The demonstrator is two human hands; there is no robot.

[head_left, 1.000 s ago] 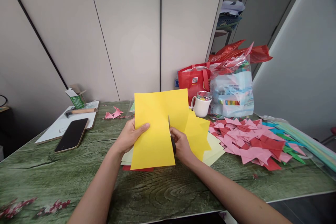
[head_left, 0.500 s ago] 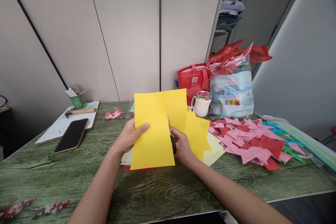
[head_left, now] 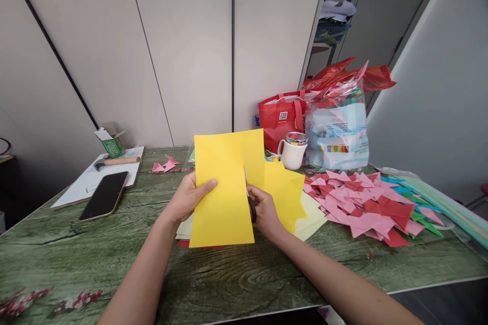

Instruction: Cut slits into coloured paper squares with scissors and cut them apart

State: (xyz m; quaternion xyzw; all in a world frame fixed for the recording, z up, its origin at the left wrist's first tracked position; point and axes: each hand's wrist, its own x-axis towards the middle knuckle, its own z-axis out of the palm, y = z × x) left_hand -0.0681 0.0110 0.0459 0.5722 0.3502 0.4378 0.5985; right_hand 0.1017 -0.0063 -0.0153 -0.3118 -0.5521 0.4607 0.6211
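A large yellow paper sheet (head_left: 221, 208) is held up over the table, partly slit from its near edge. My left hand (head_left: 187, 197) pinches its left side, thumb on the front face and fingers behind. In my right hand (head_left: 264, 212) is a pair of scissors (head_left: 251, 208) with black handles, fingers closed round them. The blades lie along the cut, and the strip to the right of it bends away. Beyond my right hand lie yellow paper pieces (head_left: 285, 193) over pale sheets (head_left: 314, 216). A red sheet (head_left: 198, 245) shows beneath the held paper.
On the right is a heap of pink and red folded paper pieces (head_left: 362, 203). Behind stand a white mug (head_left: 293, 152), a red bag (head_left: 276, 129) and a clear plastic bag (head_left: 337, 134). A phone (head_left: 104, 196), a hammer (head_left: 118, 161) and a small green box (head_left: 111, 146) are at left.
The strip right of the cut has bent further back and looks narrower. Both hands have stayed almost in place, still holding the paper and scissors.
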